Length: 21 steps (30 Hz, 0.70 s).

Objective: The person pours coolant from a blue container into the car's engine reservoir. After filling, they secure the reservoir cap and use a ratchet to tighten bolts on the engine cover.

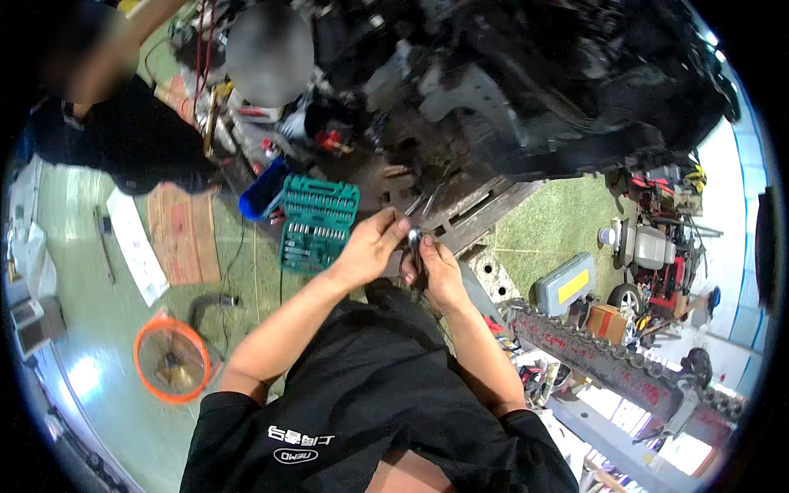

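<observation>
In front of my body, a ratchet wrench (414, 239) is held with its rounded metal head up and its dark handle down in my right hand (441, 271). Those fingers are wrapped round the handle. My left hand (378, 240) is closed in a pinch beside the ratchet's head; whether a small part sits between its fingertips is hidden. To the left of that hand, a green socket set case (335, 232) lies unfolded, with rows of sockets in both halves. Slim metal tools (433, 197) rest on the dark workbench just beyond my hands.
A large dark machine assembly (567, 90) fills the far right. Beside the socket case stands a blue bin (265, 193). An orange-rimmed fan (171, 360) is on the floor at left, a grey case (565, 284) at right. Another person in dark clothes (123, 135) is at far left.
</observation>
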Motion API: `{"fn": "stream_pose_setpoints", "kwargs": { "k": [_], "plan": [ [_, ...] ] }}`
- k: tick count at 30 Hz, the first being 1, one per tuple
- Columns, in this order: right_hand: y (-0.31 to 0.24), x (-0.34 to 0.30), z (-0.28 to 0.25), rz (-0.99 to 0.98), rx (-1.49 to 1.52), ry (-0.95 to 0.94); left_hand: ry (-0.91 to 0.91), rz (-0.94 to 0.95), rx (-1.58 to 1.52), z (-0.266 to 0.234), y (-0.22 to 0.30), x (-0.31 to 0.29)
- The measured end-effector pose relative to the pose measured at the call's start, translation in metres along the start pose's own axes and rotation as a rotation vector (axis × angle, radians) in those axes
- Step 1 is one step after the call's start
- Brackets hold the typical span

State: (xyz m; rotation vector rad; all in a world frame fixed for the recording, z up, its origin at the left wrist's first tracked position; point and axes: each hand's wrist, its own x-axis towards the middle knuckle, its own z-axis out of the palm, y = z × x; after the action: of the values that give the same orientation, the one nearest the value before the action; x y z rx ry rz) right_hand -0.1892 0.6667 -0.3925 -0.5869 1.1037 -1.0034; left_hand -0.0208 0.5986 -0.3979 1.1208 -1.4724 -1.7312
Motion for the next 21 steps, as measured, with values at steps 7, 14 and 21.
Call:
{"fn": "stream_pose_setpoints", "kwargs": {
  "k": [7,14,21],
  "plan": [
    [0.079,0.017,0.024,0.211,-0.014,-0.133,0.151,-0.257,-0.597,-0.009,-0.127,-0.062],
    [0.14,0.054,0.047,0.058,-1.088,-0.178,0.672,-0.533,-1.145,-0.068,-0.203,-0.074],
    [0.217,0.077,0.05,0.419,-0.803,-0.258,0.848,-0.522,-0.973,-0.077,-0.302,-0.067]
  ]
}}
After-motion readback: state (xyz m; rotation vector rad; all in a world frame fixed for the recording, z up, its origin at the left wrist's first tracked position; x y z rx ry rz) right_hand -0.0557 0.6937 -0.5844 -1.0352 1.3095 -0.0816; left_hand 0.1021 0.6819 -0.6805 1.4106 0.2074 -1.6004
